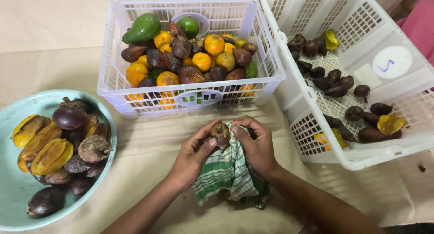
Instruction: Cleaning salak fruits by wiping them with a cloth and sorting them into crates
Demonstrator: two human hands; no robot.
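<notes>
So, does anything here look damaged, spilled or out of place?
Nothing is spilled. The right basket lies tilted against the middle basket. Both hands, left and right, hold a brown fruit in a green cloth.

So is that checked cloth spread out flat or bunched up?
Bunched up. The green-and-white cloth is crumpled between the left hand and right hand, wrapped round a small brown fruit.

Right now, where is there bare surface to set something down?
Bare paper lies between the bowl, the front crate and the left hand; more behind the bowl. The side crate has open floor. The front crate and bowl are piled full of fruit.
</notes>
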